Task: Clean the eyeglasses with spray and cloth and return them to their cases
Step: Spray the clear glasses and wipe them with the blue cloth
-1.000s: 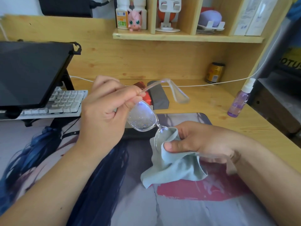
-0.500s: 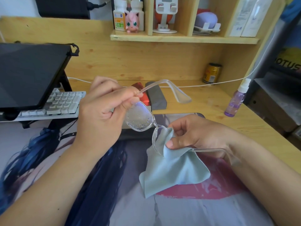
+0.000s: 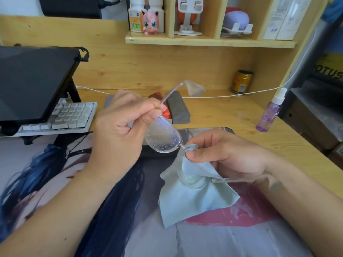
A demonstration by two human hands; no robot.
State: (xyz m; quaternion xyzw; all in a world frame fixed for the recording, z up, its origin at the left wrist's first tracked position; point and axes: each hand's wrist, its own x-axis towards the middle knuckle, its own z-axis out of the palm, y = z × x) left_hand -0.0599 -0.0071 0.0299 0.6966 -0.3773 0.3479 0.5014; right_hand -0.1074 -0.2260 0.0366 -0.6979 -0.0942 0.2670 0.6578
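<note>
Wiping under way on the clear-framed eyeglasses point(image 3: 168, 140), held above the printed desk mat point(image 3: 232, 236) at the middle of the wooden bench point(image 3: 213, 115). The left hand point(image 3: 120, 138) has its fingers curled, pinching the frame at the hinge, one temple arm sticking up toward 12 o'clock. The right hand point(image 3: 228, 154) pinches the pale blue microfibre cloth point(image 3: 193, 199) around the bridge side of the near lens. Change over the last second: the cloth has slid up off that lens, which now shows through, resting against the hanging cloth at 5 o'clock of the pair. The far lens is beaded with spray droplets, so I'd judge one lens nearly done and the other waiting. The purple spray bottle point(image 3: 269, 115) stands at 3 o'clock, well apart. Red and grey cases point(image 3: 176, 108) lie at 12 o'clock, just behind the left hand; casing looks some way off.
</note>
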